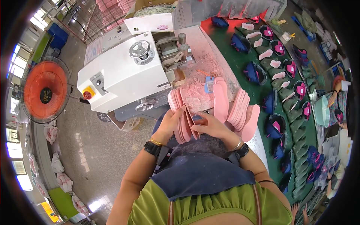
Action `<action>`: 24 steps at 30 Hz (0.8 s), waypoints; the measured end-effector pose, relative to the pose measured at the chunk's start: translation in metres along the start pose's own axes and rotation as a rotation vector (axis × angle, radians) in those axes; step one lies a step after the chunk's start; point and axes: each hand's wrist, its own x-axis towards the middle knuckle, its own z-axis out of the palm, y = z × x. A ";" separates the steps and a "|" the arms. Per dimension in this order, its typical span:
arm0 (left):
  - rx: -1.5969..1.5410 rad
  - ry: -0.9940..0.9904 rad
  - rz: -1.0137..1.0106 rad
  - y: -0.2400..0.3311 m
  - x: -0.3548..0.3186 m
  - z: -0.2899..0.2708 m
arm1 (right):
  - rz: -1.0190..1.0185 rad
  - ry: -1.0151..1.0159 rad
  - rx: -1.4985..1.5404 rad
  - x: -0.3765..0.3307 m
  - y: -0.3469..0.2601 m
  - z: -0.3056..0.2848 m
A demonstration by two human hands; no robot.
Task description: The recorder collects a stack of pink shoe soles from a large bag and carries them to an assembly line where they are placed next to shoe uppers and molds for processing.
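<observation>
My left hand is closed round a thick stack of pink insoles, held upright in front of my apron. Against the right side of that stack, my right hand has its thumb and fingers curled at the edge of one thin pink insole, which stands slightly apart from the others. Just beyond my right hand lies a pile of pink insoles. A fanned row of more insoles rests to its right, with a single insole at the near end.
A white machine with handwheels stands ahead on the left, pink scraps beside it. A blue tag lies by the pile. Right runs a green conveyor belt carrying shoe parts. An orange fan stands left; other people work far right.
</observation>
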 end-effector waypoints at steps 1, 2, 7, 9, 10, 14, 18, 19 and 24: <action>0.007 0.005 0.011 0.000 0.000 0.000 | 0.000 0.002 0.002 0.001 0.001 -0.001; 0.015 0.011 0.021 0.001 0.000 0.000 | -0.013 -0.003 -0.028 0.001 0.002 -0.001; 0.042 0.061 0.019 -0.012 0.005 -0.009 | 0.003 -0.003 -0.155 0.001 -0.007 -0.001; 0.057 0.079 0.043 -0.015 0.006 -0.012 | 0.082 -0.063 -0.217 0.000 -0.013 -0.009; 0.110 0.067 0.040 -0.015 0.006 -0.014 | 0.083 -0.063 -0.215 -0.001 -0.015 -0.012; 0.156 0.003 0.012 0.001 0.001 -0.015 | 0.172 -0.075 -0.011 -0.001 -0.019 -0.031; 0.042 0.102 -0.053 0.008 -0.002 -0.019 | -0.134 0.148 -0.517 0.008 -0.006 -0.017; 0.021 0.123 -0.082 0.006 0.000 -0.025 | -0.303 0.238 -0.489 0.009 -0.005 -0.008; -0.114 0.113 -0.112 0.002 0.000 -0.022 | -0.099 0.316 -0.073 0.026 0.011 -0.023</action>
